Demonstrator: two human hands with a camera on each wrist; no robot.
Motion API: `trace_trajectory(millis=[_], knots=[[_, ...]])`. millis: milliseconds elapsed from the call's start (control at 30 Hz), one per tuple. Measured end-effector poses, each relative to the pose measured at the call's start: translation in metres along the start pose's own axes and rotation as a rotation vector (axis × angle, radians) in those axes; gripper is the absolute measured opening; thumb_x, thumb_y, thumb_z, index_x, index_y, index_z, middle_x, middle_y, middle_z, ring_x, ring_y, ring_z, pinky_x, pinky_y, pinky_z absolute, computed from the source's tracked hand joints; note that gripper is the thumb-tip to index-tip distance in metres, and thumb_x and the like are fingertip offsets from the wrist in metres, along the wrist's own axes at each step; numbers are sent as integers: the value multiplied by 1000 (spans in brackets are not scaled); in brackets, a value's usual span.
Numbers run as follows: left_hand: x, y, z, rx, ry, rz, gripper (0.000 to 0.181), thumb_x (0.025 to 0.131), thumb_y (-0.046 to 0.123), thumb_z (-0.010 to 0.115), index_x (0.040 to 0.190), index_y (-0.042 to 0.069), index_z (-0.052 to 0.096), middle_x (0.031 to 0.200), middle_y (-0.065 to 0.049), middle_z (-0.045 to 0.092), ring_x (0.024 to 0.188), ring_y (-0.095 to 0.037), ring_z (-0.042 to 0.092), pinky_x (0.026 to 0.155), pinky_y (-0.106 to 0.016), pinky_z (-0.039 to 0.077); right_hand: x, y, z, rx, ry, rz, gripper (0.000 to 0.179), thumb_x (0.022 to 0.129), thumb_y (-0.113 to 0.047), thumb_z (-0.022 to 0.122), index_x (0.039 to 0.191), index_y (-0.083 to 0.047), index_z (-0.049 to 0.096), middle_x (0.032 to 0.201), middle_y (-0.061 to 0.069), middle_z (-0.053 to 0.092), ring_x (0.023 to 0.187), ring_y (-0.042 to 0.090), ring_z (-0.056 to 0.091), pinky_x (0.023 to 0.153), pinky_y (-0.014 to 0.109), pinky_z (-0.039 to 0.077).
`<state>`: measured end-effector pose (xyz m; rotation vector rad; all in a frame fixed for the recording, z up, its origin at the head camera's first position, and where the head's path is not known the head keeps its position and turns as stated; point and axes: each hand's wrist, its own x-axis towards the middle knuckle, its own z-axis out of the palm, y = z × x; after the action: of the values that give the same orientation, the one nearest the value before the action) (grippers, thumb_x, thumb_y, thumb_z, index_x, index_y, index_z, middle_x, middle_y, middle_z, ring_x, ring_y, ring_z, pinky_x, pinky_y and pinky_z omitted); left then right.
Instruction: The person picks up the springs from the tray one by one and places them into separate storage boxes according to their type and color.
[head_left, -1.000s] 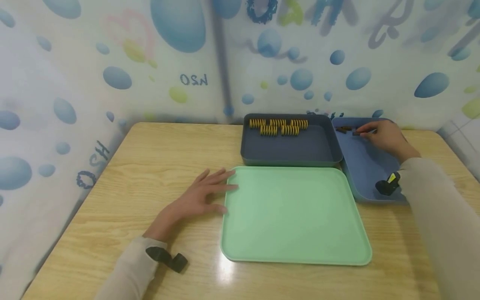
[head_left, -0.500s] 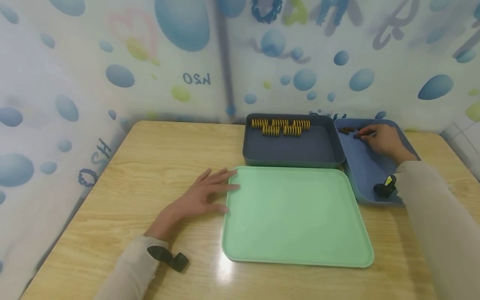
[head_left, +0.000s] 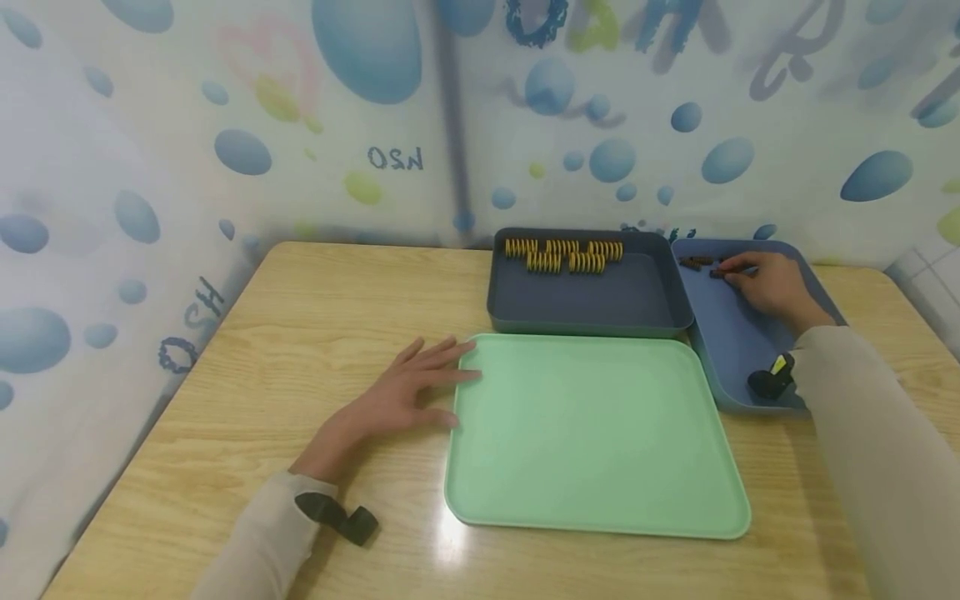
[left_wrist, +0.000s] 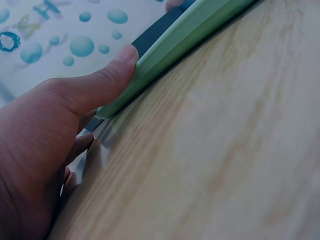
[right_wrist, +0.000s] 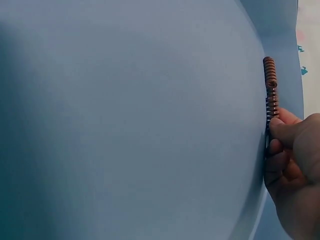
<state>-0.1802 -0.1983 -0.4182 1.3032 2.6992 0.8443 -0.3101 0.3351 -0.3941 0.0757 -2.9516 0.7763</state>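
My right hand (head_left: 772,287) is over the far end of the blue tray (head_left: 738,342), thumb and fingertips pinching a small brown coil spring (right_wrist: 272,106). Right beside it in the same tray lie several more brown coil springs (head_left: 699,261), and one of these shows end to end with the pinched one in the right wrist view. At the left rim of the light green tray (head_left: 600,433) my left hand (head_left: 401,396) rests with fingers spread. Its thumb (left_wrist: 112,75) touches the tray's edge in the left wrist view.
A dark grey tray (head_left: 585,304) stands behind the green one, with several yellow coil springs (head_left: 543,263) in two rows along its far left. The blue tray adjoins its right side. A patterned wall covering (head_left: 300,125) rises behind the wooden table (head_left: 337,300).
My right hand has shifted very slightly left and nearer while keeping its fingertips at the brown spring. My left hand stays in place at the green tray. The head view has moved a little.
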Motion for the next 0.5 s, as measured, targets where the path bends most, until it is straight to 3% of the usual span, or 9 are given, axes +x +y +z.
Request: trace_trajectory(millis=[333, 500], knots=[[0, 0, 1, 19, 3, 2, 61, 84, 48, 68, 138, 23, 53, 155, 0, 28, 143, -29, 19, 112, -57, 3, 0, -1, -1, 17, -2, -23, 24, 97, -8, 53, 115, 6, 61, 117, 30, 56, 89, 38, 55, 67, 41, 41], [1, 0, 2, 8, 2, -5, 61, 85, 48, 68, 138, 23, 53, 155, 0, 28, 143, -29, 18, 112, -56, 2, 1, -9, -10, 16, 9, -34, 27, 98, -11, 51, 118, 4, 60, 108, 27, 59, 71, 30, 51, 58, 36, 40]])
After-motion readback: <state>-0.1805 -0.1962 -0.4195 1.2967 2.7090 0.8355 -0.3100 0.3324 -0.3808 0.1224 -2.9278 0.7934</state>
